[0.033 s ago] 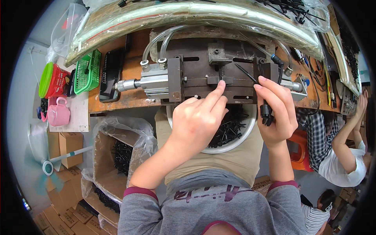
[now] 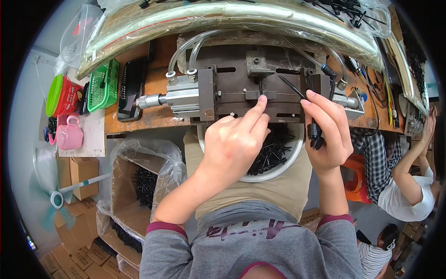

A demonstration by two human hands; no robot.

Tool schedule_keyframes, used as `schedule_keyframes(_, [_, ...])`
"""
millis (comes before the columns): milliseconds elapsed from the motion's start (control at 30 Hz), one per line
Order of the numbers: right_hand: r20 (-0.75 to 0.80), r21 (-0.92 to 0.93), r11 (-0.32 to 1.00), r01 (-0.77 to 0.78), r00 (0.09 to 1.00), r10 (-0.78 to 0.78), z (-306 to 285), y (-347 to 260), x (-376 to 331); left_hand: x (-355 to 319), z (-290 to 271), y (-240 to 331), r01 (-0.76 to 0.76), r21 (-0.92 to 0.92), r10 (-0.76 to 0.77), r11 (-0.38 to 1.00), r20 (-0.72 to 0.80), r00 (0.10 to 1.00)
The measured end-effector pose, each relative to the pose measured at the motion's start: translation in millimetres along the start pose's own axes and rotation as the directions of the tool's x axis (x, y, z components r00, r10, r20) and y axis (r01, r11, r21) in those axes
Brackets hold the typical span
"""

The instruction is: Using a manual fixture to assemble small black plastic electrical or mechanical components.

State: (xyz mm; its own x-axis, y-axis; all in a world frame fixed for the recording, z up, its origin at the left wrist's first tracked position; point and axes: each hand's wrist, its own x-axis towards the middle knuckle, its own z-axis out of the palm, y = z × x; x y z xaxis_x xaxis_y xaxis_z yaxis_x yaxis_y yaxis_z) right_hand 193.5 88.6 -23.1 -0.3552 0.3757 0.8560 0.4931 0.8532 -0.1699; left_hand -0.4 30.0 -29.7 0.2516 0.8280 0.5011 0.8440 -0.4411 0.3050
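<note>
My left hand (image 2: 234,142) reaches to the metal fixture (image 2: 232,102) on the bench. Its index finger is stretched out, and the fingertip rests at a small dark block (image 2: 253,95) in the middle. A thin black rod (image 2: 261,85) stands out from that block toward a bracket (image 2: 258,67) behind it. My right hand (image 2: 329,132) is closed around black plastic parts. A slim pointed black stem (image 2: 290,84) sticks out past its fingertips toward the block, and ribbed black ends (image 2: 315,135) hang below its fingers. How many parts it holds is hidden.
A white-rimmed basin (image 2: 278,173) of black pieces sits at my lap. Air cylinders (image 2: 183,98) with clear hoses flank the fixture. Left are a green basket (image 2: 104,86), a pink cup (image 2: 70,135) and a plastic-lined carton (image 2: 134,204). Another person (image 2: 409,186) sits at right.
</note>
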Motion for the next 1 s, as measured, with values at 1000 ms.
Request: schedule_keyframes(1000, [0.032,0.568,0.609,-0.553,0.755,0.655,0.7,-28.9,7.0,0.4,2.4,8.2,-0.005,0.126,-0.001,0.992,0.050,0.999])
